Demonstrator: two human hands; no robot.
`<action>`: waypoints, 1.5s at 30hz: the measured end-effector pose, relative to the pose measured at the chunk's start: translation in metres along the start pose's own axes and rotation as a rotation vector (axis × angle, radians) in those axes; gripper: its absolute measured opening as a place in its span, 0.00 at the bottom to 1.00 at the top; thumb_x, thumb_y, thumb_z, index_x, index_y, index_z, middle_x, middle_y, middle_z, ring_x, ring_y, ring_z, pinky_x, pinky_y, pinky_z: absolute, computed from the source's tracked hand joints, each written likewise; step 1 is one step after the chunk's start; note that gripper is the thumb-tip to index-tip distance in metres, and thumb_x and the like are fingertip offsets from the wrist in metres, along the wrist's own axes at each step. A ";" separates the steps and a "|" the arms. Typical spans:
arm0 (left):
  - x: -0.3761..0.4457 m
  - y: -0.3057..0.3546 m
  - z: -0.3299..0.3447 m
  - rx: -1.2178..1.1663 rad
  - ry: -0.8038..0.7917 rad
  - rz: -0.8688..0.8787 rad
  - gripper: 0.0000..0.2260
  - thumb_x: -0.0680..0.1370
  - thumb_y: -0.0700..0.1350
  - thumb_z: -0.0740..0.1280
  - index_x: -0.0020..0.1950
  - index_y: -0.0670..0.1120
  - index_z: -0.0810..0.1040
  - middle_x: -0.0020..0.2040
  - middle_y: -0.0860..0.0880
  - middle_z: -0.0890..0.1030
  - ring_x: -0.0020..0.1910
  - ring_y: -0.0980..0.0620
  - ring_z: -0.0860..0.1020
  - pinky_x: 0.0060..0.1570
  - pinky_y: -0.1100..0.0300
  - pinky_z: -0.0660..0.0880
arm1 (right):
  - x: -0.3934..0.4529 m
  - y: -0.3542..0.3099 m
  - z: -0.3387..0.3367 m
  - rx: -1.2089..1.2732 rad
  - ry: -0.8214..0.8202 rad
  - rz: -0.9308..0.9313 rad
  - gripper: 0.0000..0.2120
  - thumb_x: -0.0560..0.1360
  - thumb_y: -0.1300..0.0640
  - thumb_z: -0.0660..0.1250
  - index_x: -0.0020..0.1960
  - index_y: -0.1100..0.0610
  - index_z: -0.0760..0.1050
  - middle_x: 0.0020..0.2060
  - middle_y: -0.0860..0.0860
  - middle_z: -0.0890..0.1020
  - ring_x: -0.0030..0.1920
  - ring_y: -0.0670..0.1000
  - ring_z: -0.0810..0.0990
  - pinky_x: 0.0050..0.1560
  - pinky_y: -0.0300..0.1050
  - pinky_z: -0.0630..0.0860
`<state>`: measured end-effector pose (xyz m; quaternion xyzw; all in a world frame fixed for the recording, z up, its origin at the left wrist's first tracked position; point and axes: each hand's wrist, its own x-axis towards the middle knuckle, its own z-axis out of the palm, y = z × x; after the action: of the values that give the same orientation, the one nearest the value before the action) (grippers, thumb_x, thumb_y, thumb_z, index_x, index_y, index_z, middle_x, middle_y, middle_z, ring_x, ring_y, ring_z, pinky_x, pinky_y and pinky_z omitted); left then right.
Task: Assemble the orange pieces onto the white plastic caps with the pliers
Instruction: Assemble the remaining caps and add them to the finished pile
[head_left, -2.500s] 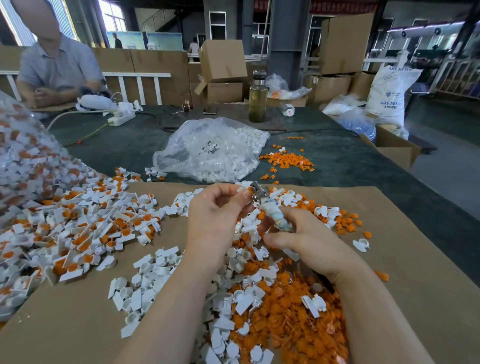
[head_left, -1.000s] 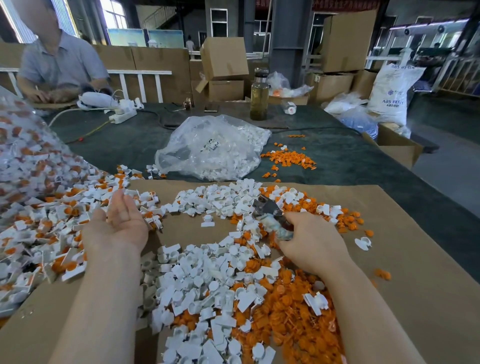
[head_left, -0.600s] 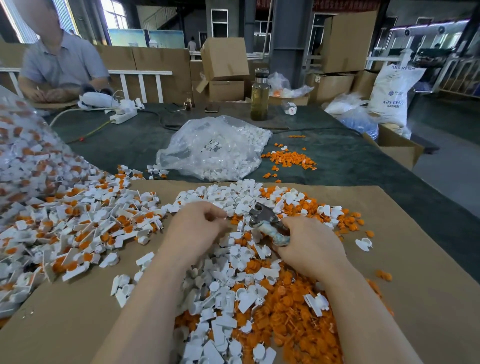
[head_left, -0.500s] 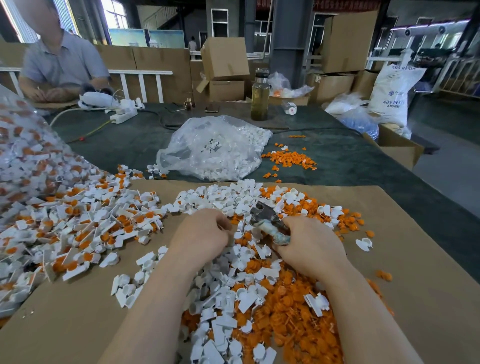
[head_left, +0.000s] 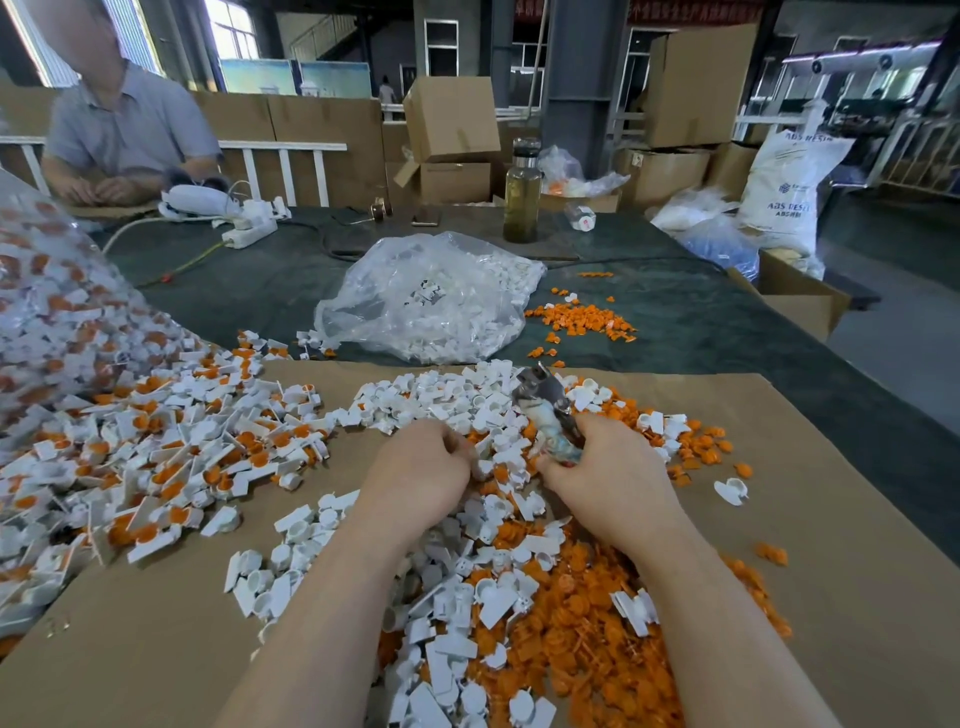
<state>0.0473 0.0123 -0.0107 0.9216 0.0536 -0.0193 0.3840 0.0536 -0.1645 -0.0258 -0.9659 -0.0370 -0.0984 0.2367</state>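
Nearest the cardboard sheet's (head_left: 810, 519) front edge lies the mixed heap of orange pieces (head_left: 587, 618) and loose white plastic caps (head_left: 447, 597), with both forearms crossing it. The left hand (head_left: 421, 470), which a second ago lay palm-up out by the left pile, has come back to the middle and now digs into the heap with curled fingers; whether it has pinched a cap yet I cannot tell. That suggests one cap was set aside and the next is being fetched. The right hand (head_left: 608, 475) stays wrapped round the handles of the pliers (head_left: 548, 415), nose pointing away, nothing visibly between the jaws. Along the sheet's left edge spreads the pile of finished caps (head_left: 156, 457); the right side shows bare cardboard for the elbow. Beyond the far edge sits a clear bag (head_left: 426, 296) on the dark cloth.
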 end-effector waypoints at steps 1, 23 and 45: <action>0.000 0.002 0.000 -0.107 0.029 -0.007 0.07 0.81 0.46 0.65 0.43 0.53 0.79 0.36 0.59 0.81 0.38 0.57 0.79 0.34 0.63 0.72 | 0.000 0.000 0.000 0.036 0.007 0.008 0.09 0.75 0.47 0.67 0.46 0.51 0.70 0.37 0.43 0.74 0.36 0.44 0.73 0.30 0.40 0.66; -0.012 0.026 0.007 -1.007 0.219 -0.133 0.14 0.69 0.52 0.78 0.38 0.42 0.81 0.30 0.46 0.84 0.27 0.54 0.82 0.29 0.62 0.80 | -0.007 -0.014 -0.006 0.517 0.245 -0.034 0.07 0.74 0.49 0.72 0.44 0.51 0.77 0.34 0.43 0.79 0.40 0.40 0.77 0.35 0.35 0.71; -0.019 0.036 0.013 -0.689 0.282 0.176 0.07 0.72 0.43 0.76 0.37 0.54 0.84 0.34 0.55 0.85 0.35 0.59 0.83 0.38 0.65 0.78 | -0.012 -0.023 -0.008 0.438 0.408 -0.008 0.07 0.75 0.49 0.72 0.44 0.47 0.73 0.33 0.39 0.77 0.36 0.39 0.77 0.33 0.31 0.68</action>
<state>0.0327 -0.0241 0.0073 0.7331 0.0300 0.1596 0.6604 0.0377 -0.1481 -0.0108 -0.8520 -0.0129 -0.2812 0.4413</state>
